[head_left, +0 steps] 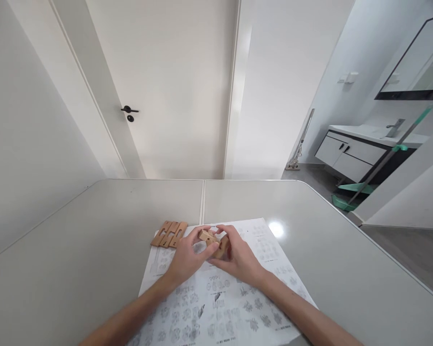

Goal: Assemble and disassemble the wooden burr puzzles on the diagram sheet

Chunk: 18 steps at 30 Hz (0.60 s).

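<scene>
My left hand (186,259) pinches a light wooden puzzle piece (207,237) between thumb and fingers. Curled around a second wooden piece (222,247) from the other side is my right hand (241,258). The two pieces meet in front of me, above the printed sheet; fingers cover part of them, and I cannot tell whether they are locked together. Left of my hands, several flat notched wooden pieces (169,234) lie side by side, partly over the sheet's upper left corner.
Beneath my hands, a large white sheet (254,298) printed with puzzle diagrams covers the near middle of the grey table (75,264). A seam runs across the tabletop behind it. Beyond stand a white door (173,86), a sink cabinet (350,151) and a green dustpan (342,203).
</scene>
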Each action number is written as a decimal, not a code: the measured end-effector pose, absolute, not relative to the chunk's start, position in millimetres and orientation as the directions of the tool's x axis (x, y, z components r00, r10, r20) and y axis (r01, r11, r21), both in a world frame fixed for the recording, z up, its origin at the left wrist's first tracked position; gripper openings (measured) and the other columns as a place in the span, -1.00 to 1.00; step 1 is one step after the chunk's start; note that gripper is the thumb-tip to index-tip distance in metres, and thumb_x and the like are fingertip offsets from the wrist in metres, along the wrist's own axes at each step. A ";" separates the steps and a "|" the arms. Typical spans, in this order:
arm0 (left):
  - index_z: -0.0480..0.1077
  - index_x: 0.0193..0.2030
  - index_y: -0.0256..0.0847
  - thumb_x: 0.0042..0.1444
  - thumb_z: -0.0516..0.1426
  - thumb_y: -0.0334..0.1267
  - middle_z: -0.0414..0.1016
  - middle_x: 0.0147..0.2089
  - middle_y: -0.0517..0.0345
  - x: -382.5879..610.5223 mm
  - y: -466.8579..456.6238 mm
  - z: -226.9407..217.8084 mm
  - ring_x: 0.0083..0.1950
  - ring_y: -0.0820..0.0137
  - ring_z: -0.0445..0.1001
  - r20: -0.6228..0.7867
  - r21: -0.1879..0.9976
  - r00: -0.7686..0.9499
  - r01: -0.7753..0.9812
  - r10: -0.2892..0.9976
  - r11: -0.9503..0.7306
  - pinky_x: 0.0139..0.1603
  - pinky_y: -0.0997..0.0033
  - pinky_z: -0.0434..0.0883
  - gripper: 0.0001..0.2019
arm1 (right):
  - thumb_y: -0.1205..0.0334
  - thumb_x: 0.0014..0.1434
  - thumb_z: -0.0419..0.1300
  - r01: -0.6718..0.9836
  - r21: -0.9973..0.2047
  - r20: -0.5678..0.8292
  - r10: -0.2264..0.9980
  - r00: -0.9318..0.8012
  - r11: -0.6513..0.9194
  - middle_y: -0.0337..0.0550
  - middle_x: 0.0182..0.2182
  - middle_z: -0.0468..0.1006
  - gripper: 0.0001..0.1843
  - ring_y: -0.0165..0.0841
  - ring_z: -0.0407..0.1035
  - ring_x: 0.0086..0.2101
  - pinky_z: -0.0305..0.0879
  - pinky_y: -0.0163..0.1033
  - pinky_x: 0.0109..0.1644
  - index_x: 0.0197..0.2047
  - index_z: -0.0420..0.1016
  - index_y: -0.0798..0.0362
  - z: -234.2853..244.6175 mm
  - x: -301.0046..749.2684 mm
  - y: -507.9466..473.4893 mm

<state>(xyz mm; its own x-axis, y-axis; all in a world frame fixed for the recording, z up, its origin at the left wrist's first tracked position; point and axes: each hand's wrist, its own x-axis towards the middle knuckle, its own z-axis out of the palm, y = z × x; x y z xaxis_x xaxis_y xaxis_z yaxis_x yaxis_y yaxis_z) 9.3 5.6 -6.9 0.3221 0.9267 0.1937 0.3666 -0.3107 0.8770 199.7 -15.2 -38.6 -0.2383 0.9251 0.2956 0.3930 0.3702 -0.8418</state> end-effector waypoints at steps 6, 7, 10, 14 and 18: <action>0.39 0.13 -0.15 0.27 0.12 0.12 0.63 0.01 0.01 6.9 15.6 -9.2 0.05 0.14 0.60 0.097 0.961 0.276 0.225 0.956 -0.162 0.17 0.05 0.49 -0.55 | 0.24 0.28 0.17 0.471 -0.765 0.375 0.898 -0.230 0.440 -0.06 0.02 0.38 -0.59 -0.31 0.45 -0.26 0.42 -0.24 -0.37 0.18 0.27 -0.13 -42.9 200.4 -12.8; 0.39 0.12 -0.18 0.28 0.09 0.15 0.63 -0.01 0.00 6.4 18.0 -9.7 0.04 0.13 0.61 0.081 0.971 0.265 0.196 0.961 -0.136 0.18 0.02 0.48 -0.52 | 0.23 0.29 0.16 0.482 -0.758 0.372 0.899 -0.232 0.439 -0.06 0.00 0.39 -0.63 -0.32 0.44 -0.28 0.41 -0.23 -0.37 0.15 0.28 -0.11 -43.9 201.7 -12.0; 0.38 0.12 -0.25 0.30 0.03 0.21 0.63 -0.04 -0.04 6.0 22.5 -10.5 0.02 0.12 0.63 0.043 0.994 0.266 0.087 0.963 -0.068 0.21 0.00 0.45 -0.45 | 0.21 0.32 0.13 0.521 -0.738 0.360 0.904 -0.231 0.428 -0.08 -0.08 0.41 -0.75 -0.34 0.40 -0.36 0.40 -0.20 -0.33 0.07 0.32 -0.06 -45.3 204.6 -10.4; 0.35 0.14 -0.24 0.31 0.01 0.22 0.62 -0.06 -0.03 5.5 22.3 -10.2 0.00 0.15 0.63 0.047 0.994 0.259 0.082 0.965 -0.071 0.20 0.03 0.46 -0.44 | 0.19 0.35 0.09 0.527 -0.731 0.350 0.901 -0.255 0.433 -0.10 -0.13 0.41 -0.87 -0.37 0.35 -0.41 0.37 -0.19 -0.31 -0.05 0.36 -0.03 -44.8 204.8 -10.1; 0.27 0.20 -0.15 0.22 0.16 0.16 0.59 0.08 -0.04 3.0 21.3 -11.2 0.12 0.14 0.57 0.090 0.982 0.305 0.134 0.948 -0.136 0.20 0.03 0.46 -0.45 | 0.18 0.36 0.09 0.487 -0.745 0.346 0.888 -0.303 0.456 -0.10 -0.19 0.43 -0.89 -0.34 0.32 -0.40 0.33 -0.20 -0.33 -0.12 0.39 -0.02 -43.6 205.2 -9.9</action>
<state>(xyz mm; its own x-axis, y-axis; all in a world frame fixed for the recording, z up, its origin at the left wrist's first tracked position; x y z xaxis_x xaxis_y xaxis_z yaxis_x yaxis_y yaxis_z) 3.0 21.3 -11.2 0.3050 0.9481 0.0896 0.1339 -0.1358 0.9816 205.2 -9.9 -43.6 -0.3034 0.8879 0.3459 0.4867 0.4564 -0.7449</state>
